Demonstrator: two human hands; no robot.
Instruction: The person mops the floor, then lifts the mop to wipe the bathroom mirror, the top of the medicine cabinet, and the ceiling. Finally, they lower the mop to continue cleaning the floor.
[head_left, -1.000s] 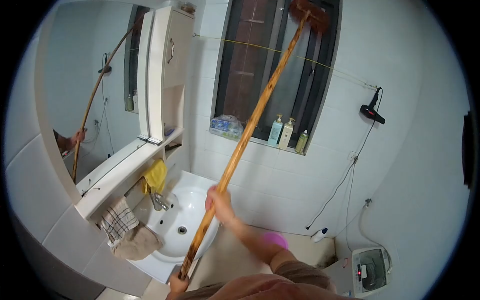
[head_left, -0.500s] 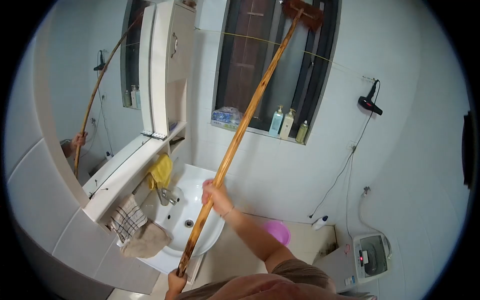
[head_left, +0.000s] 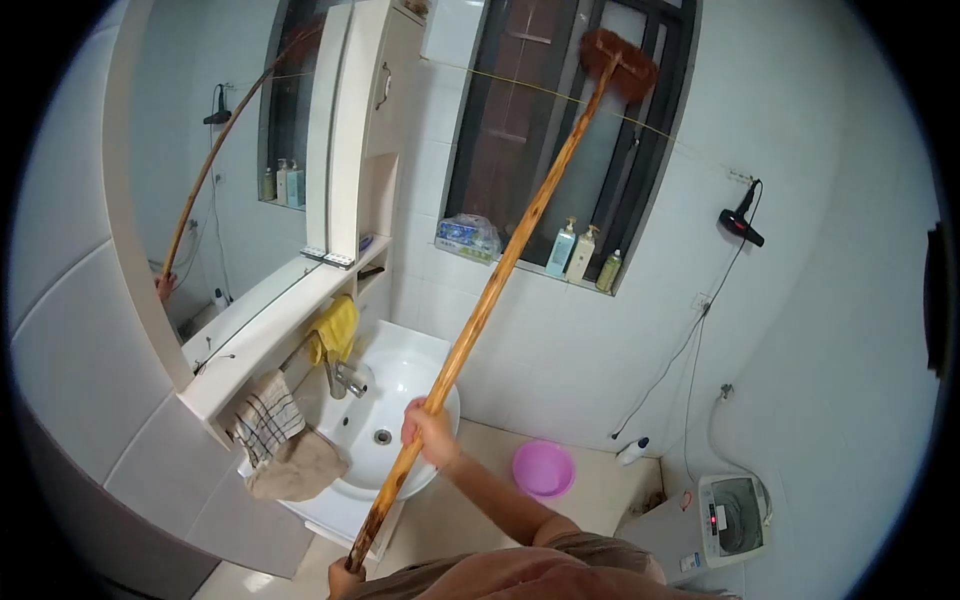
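A long wooden pole (head_left: 505, 265) slants up from the bottom of the view to a reddish-brown brush head (head_left: 618, 65), which overlaps the upper part of the window (head_left: 540, 150). My right hand (head_left: 430, 433) is closed round the pole's lower part, over the edge of the white sink (head_left: 410, 350). At the pole's dark bottom end, my left hand (head_left: 345, 580) is wrapped round it, partly cut off by the frame. The mirror (head_left: 200, 130) on the left reflects the pole and a hand.
Pump bottles (head_left: 563, 248) and a plastic-wrapped pack (head_left: 467, 236) stand on the sill. A thin line (head_left: 520, 83) crosses the window. Cloths (head_left: 300, 465) hang by the sink. A hair dryer (head_left: 741, 222), pink basin (head_left: 543, 469) and washing machine (head_left: 735, 520) are at right.
The brush head has moved down against the window, and its whole shape now shows. Both hands still hold the pole. The view has shifted slightly.
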